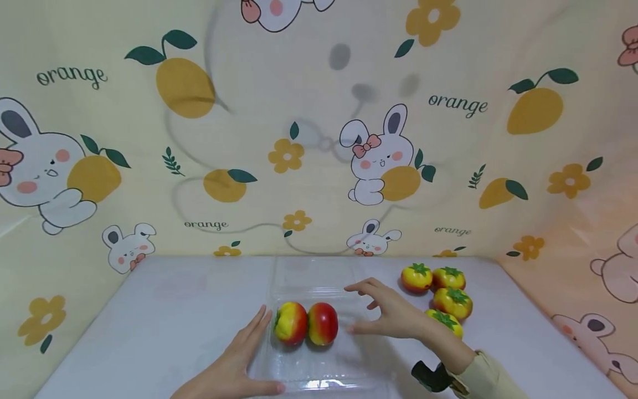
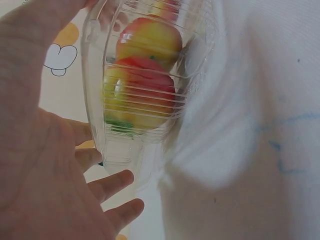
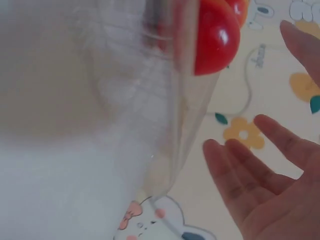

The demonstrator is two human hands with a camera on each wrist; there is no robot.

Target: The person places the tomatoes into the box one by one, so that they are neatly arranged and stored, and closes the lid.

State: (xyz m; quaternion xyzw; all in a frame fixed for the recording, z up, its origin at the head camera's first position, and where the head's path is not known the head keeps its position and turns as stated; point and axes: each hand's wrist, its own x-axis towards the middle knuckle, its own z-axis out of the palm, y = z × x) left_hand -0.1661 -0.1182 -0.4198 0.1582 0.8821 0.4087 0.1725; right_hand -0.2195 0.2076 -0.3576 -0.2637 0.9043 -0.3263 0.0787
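Observation:
A clear plastic clamshell box [image 1: 344, 363] lies opened on the table, its lid [image 1: 319, 274] laid back behind it. Inside, side by side, are two red-and-yellow persimmons [image 1: 291, 323] [image 1: 323, 324]; green leaves show on the left one. My left hand [image 1: 234, 357] rests along the box's left side, fingers extended and thumb near the front edge. In the left wrist view, the ribbed wall and persimmons [image 2: 145, 95] appear beyond the palm. Over the box's right side hovers my right hand [image 1: 391, 313], fingers spread and slightly bent, with nothing in them.
Several more persimmons [image 1: 452, 303] with green leafy tops sit in a cluster right of the box, partly behind my right forearm. A white table [image 1: 164, 327] carries everything. Patterned cloth [image 1: 299, 83] with rabbits and oranges rises behind and at the sides.

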